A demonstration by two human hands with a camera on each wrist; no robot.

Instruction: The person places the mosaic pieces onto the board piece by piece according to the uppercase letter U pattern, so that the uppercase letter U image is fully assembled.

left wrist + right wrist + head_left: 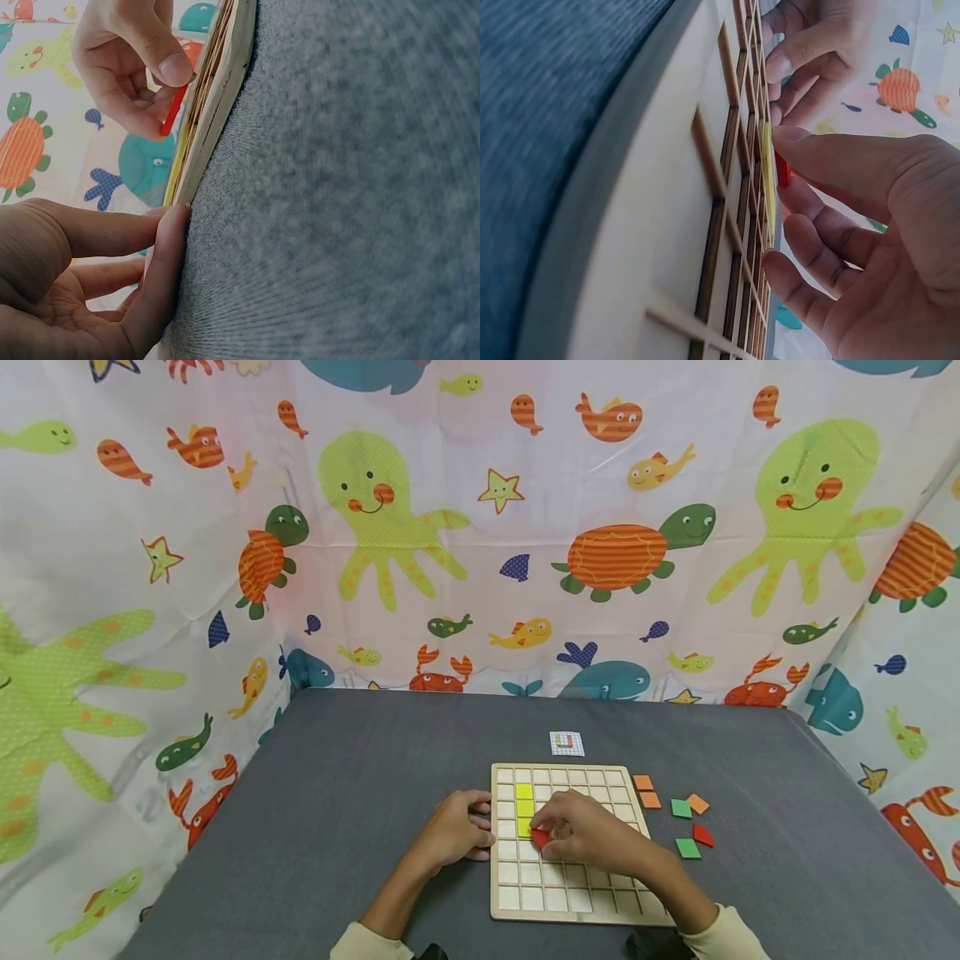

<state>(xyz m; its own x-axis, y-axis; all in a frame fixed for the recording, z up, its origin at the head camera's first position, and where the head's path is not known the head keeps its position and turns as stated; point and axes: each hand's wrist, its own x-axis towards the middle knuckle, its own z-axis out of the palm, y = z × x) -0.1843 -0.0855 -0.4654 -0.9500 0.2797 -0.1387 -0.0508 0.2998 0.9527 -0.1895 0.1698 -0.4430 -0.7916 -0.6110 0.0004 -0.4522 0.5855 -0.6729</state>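
A wooden grid board (530, 897) lies on the grey table with three yellow square tiles (524, 807) in one column near its left side. My right hand (592, 835) pinches a red tile (539, 838) between thumb and fingers, right beside the lowest yellow tile. In the right wrist view, the red tile (782, 170) stands tilted close to the board's surface. My left hand (452, 828) holds the board's left edge with bent fingers. The left wrist view has its thumb and finger tips (174, 214) meeting right at that edge.
Right of the board lie orange square tiles (649, 800), green tiles (687, 848) and another red tile (702, 835) with a curved side. A small card (566, 743) with a coloured grid pattern lies behind the board. A sea-animal curtain (480, 552) surrounds the table.
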